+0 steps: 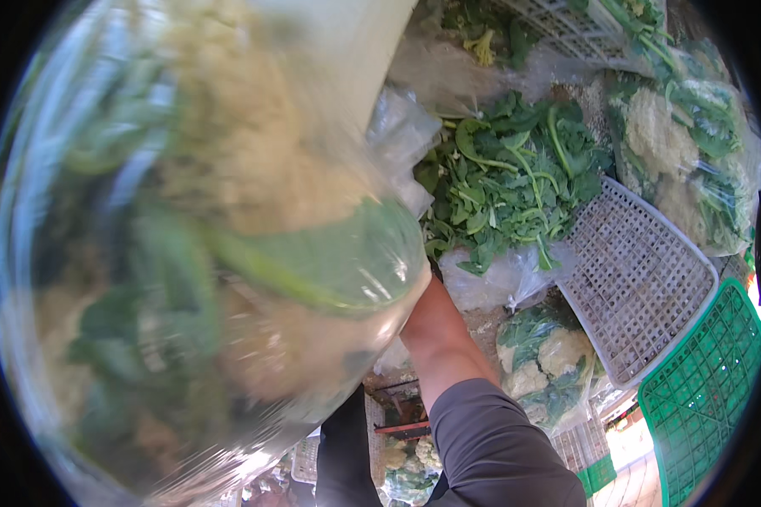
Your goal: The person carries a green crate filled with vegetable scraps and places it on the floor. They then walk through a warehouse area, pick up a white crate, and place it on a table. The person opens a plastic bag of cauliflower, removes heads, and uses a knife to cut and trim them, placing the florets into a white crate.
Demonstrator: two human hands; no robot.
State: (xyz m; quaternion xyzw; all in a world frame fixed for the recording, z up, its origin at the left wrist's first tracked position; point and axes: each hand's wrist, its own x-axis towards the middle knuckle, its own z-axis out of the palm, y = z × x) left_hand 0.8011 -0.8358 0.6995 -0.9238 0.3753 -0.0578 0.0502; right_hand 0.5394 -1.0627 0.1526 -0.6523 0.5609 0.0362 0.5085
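A large clear plastic bag [317, 342] of cauliflowers with green leaves fills the left half of the view, very near the camera and blurred. My right forearm, in a rolled dark grey sleeve, reaches up behind the bag's right edge, and the bag hides my right hand. My left hand is out of view. Right of the bag lies a heap of loose green leaves [501, 177], partly on clear plastic. Below the heap, another clear bag with white cauliflowers [558, 355] rests near my forearm.
A grey plastic crate [647, 279] and a green plastic crate [704, 393] stand at the right. Another bag of cauliflowers [666, 139] is at the upper right, near a light grey crate [583, 38]. More cauliflowers [412, 462] show at the bottom.
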